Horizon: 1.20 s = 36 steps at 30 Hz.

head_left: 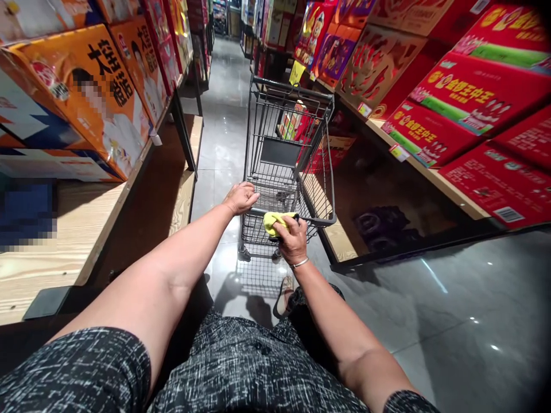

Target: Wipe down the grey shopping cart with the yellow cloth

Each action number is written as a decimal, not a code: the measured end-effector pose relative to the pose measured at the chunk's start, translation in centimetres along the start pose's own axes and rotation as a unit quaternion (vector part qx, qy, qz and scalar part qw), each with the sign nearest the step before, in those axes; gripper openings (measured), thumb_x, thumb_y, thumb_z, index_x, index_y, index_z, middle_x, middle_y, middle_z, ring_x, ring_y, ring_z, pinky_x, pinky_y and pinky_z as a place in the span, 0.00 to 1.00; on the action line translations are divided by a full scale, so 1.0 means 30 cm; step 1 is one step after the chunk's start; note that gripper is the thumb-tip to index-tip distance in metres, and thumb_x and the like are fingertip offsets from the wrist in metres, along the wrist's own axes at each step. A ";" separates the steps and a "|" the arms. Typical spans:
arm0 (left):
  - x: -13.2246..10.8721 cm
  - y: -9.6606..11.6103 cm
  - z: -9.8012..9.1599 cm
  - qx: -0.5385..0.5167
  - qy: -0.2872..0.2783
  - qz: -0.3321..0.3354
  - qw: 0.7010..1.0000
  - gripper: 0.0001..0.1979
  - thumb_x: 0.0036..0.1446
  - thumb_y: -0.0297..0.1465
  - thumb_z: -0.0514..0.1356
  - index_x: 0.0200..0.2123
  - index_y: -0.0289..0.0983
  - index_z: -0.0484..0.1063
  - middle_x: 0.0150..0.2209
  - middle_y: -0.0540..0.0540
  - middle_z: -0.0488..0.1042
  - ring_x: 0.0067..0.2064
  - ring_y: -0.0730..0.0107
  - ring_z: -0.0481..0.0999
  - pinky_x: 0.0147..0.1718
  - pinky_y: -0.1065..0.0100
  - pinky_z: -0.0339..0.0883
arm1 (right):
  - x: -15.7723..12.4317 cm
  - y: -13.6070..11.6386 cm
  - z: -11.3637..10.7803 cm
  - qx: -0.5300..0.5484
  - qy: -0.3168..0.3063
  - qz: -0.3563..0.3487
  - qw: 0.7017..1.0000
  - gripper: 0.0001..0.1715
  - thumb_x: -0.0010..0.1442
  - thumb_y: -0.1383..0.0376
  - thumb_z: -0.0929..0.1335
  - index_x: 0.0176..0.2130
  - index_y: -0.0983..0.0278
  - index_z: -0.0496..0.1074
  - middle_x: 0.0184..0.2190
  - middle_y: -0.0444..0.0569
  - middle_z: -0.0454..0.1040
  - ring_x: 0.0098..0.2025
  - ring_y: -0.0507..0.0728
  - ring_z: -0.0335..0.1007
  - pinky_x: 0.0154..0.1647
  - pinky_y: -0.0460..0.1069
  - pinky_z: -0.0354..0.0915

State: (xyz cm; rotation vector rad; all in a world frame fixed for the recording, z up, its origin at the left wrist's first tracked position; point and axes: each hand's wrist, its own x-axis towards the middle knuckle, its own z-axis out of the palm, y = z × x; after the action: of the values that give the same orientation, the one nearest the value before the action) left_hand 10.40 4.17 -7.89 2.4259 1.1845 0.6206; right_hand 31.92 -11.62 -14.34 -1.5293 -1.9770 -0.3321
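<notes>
A grey wire shopping cart (287,155) stands in a shop aisle right in front of me. My left hand (241,197) rests on the left end of the cart's handle, fingers curled over it. My right hand (293,236) is closed on a yellow cloth (275,221) and presses it against the right part of the handle bar. A bracelet sits on my right wrist. The cart's basket holds nothing that I can see.
Wooden shelves line both sides: orange gift boxes (92,94) on the left, red gift boxes (465,100) on the right. The lower right shelf (379,218) is dark and recessed. The glossy tiled aisle floor (224,92) runs straight ahead.
</notes>
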 end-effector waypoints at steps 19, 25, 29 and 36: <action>-0.113 0.064 -0.013 0.060 -0.037 0.099 0.993 0.18 0.62 0.46 0.57 0.25 0.42 0.69 0.30 0.48 0.77 0.45 0.58 0.73 0.68 0.48 0.45 | 0.116 0.088 -0.195 -0.052 -0.054 0.010 0.997 0.27 0.55 0.74 0.68 0.51 0.54 0.79 0.53 0.53 0.71 0.43 0.62 0.57 0.43 0.55 0.64; -0.122 0.024 -0.031 0.053 -0.037 0.088 0.994 0.18 0.61 0.46 0.58 0.25 0.41 0.71 0.32 0.46 0.77 0.47 0.56 0.72 0.65 0.48 0.49 | -0.001 0.310 -0.357 -0.110 0.004 0.097 0.989 0.22 0.53 0.71 0.69 0.47 0.57 0.79 0.50 0.54 0.72 0.44 0.63 0.61 0.41 0.56 0.64; -0.125 0.013 -0.040 0.076 -0.057 0.077 0.993 0.18 0.63 0.47 0.57 0.36 0.42 0.79 0.42 0.43 0.79 0.54 0.52 0.71 0.65 0.46 0.49 | -0.013 0.340 -0.355 -0.037 0.045 0.105 0.993 0.17 0.53 0.68 0.68 0.44 0.59 0.77 0.53 0.54 0.70 0.51 0.63 0.67 0.52 0.60 0.66; -0.121 0.061 -0.035 0.123 -0.092 0.090 0.984 0.18 0.68 0.41 0.52 0.51 0.44 0.79 0.46 0.45 0.83 0.53 0.56 0.76 0.67 0.49 0.41 | -0.001 0.116 -0.140 0.011 -0.026 0.003 1.000 0.20 0.57 0.74 0.67 0.46 0.58 0.78 0.60 0.54 0.72 0.60 0.65 0.64 0.61 0.64 0.58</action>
State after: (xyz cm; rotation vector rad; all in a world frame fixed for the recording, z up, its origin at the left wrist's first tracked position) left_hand 9.02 0.33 -6.90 2.7503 1.0272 0.3022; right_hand 36.50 -12.87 -11.64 -1.5440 -2.0091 -0.2713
